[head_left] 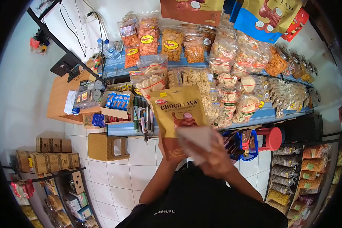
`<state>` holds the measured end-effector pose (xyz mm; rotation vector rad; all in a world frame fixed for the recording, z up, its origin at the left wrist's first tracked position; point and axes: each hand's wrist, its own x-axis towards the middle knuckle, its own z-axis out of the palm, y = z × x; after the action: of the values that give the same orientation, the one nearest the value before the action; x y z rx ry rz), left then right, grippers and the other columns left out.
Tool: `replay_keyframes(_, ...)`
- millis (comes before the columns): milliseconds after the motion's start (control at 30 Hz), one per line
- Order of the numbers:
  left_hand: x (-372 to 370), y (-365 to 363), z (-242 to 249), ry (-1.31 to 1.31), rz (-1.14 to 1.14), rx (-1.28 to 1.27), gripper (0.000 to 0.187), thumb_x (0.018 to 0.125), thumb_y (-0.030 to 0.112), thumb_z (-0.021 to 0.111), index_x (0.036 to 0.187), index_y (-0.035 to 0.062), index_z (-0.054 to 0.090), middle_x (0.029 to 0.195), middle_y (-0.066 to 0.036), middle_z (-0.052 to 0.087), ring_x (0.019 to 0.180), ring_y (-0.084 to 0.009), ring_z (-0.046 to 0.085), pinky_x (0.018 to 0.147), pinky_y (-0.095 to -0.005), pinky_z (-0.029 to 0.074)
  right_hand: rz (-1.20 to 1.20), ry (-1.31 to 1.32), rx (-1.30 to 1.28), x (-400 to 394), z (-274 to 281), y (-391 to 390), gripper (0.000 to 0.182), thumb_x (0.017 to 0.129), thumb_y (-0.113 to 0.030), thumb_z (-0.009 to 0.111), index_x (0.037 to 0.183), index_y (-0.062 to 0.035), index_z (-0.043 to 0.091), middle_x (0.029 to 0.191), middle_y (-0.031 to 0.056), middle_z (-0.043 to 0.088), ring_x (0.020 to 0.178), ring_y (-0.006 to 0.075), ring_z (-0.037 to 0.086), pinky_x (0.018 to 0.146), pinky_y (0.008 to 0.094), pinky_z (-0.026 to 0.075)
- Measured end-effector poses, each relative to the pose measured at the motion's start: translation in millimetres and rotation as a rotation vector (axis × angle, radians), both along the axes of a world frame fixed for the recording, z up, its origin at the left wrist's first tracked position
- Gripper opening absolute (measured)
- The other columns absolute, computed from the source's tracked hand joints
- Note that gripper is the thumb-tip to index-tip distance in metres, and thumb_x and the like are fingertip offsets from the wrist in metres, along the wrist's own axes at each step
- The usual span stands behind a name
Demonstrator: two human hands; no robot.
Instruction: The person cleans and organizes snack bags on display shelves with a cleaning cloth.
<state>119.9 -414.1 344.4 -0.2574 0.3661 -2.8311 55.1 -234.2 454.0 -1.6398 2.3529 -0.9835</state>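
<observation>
The left hand [162, 147], mostly hidden behind the Choco Lava pouch [176, 110], holds its lower part; the blurred right hand [221, 157] grips a smeared pale piece [197, 140], covering the pouch's lower right. Before the counter [121, 130], the pouch points top-away, long axis leaning slightly left

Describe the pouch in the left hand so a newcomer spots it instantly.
Find the long blue-covered counter. In front of it, the left hand holds a tilted pouch, gold above and brown below. Its CHOCO LAVA lettering and opaque front set it apart from the clear snack bags behind.
</observation>
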Motion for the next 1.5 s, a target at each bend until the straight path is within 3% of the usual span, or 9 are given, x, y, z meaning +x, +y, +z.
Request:
replay_keyframes(167,20.6,1.8,-10.8,-0.089,-0.089,-0.049,0.076,0.109,0.060,0.042,0.163,0.0070,0.039,0.150,-0.021,0.057,0.132,-0.0384,0.061,0.114,-0.0545,0.051,0.028,0.015,0.048,13.7,1.3,-20.7,0.069,0.095,-0.020,0.066,0.163,-0.0204,0.051,0.150,0.0192,0.062,0.143,0.0414,0.052,0.128,0.0703,0.016)
replay_keyframes(267,30.6,6.3,-41.9,-0.098,-0.017,-0.187,0.074,0.110,0.056,0.043,0.164,0.0061,0.037,0.153,-0.021,0.055,0.135,-0.0365,0.060,0.114,-0.0537,0.050,-0.053,0.022,0.076,-4.6,6.6,-25.8,0.070,0.095,-0.019,0.066,0.163,-0.0179,0.050,0.144,0.0233,0.064,0.139,0.0443,0.054,0.128,0.0690,0.016)
replay_keyframes(433,31.3,6.0,-3.2,-0.121,-0.086,-0.408,0.069,0.113,0.048,0.043,0.166,0.0052,0.033,0.155,-0.019,0.053,0.135,-0.0348,0.060,0.114,-0.0502,0.051,-0.187,0.014,0.037,-30.9,18.4,-41.8,0.060,0.099,-0.014,0.055,0.158,-0.0079,0.054,0.147,0.0280,0.061,0.140,0.0479,0.051,0.131,0.0635,0.010)
replay_keyframes(633,28.4,10.4,-4.3,-0.028,-0.097,-0.260,0.074,0.113,0.058,0.035,0.169,0.0098,0.028,0.162,-0.018,0.047,0.142,-0.0346,0.054,0.120,-0.0511,0.044,-0.117,-0.016,0.016,-35.5,21.7,-49.3,0.061,0.100,-0.015,0.057,0.160,-0.0074,0.051,0.148,0.0305,0.059,0.142,0.0494,0.049,0.131,0.0632,0.010)
replay_keyframes(800,28.7,4.6,28.2,-0.418,-0.115,-0.594,0.078,0.113,0.063,0.028,0.172,0.0133,0.020,0.168,-0.017,0.040,0.151,-0.0364,0.045,0.125,-0.0529,0.040,-0.026,0.044,0.106,-22.8,24.8,-52.9,0.074,0.098,-0.024,0.067,0.167,-0.0191,0.043,0.150,0.0287,0.058,0.150,0.0460,0.044,0.130,0.0665,0.008)
replay_keyframes(1000,23.0,2.5,34.5,-0.377,-0.104,-0.487,0.074,0.113,0.060,0.031,0.172,0.0153,0.023,0.174,-0.017,0.031,0.159,-0.0389,0.034,0.128,-0.0577,0.035,0.065,0.115,0.191,-6.1,21.3,-54.4,0.073,0.095,-0.023,0.068,0.164,-0.0235,0.048,0.155,0.0227,0.057,0.153,0.0437,0.041,0.129,0.0700,0.011)
replay_keyframes(1100,23.1,3.6,18.9,0.010,-0.119,-0.068,0.076,0.113,0.063,0.029,0.169,0.0126,0.028,0.170,-0.018,0.037,0.153,-0.0432,0.042,0.124,-0.0624,0.039,0.114,0.103,0.198,1.9,18.8,-50.4,0.072,0.093,-0.025,0.070,0.163,-0.0246,0.051,0.157,0.0189,0.056,0.154,0.0427,0.042,0.130,0.0694,0.012)
replay_keyframes(1233,27.9,-4.0,-14.1,-0.114,-0.090,-0.060,0.071,0.113,0.059,0.033,0.165,0.0109,0.035,0.163,-0.021,0.045,0.139,-0.0444,0.056,0.116,-0.0618,0.050,0.298,0.123,0.263,9.1,9.1,-35.3,0.076,0.095,-0.040,0.069,0.166,-0.0281,0.045,0.153,0.0209,0.058,0.156,0.0401,0.039,0.128,0.0728,0.010)
replay_keyframes(1500,31.2,-3.1,-3.6,-0.415,-0.135,-0.202,0.071,0.111,0.054,0.043,0.164,0.0072,0.034,0.160,-0.019,0.049,0.137,-0.0377,0.060,0.112,-0.0505,0.055,0.231,0.017,0.164,-5.8,19.6,-32.6,0.071,0.095,-0.028,0.069,0.163,-0.0265,0.050,0.152,0.0169,0.060,0.152,0.0396,0.045,0.131,0.0666,0.011)
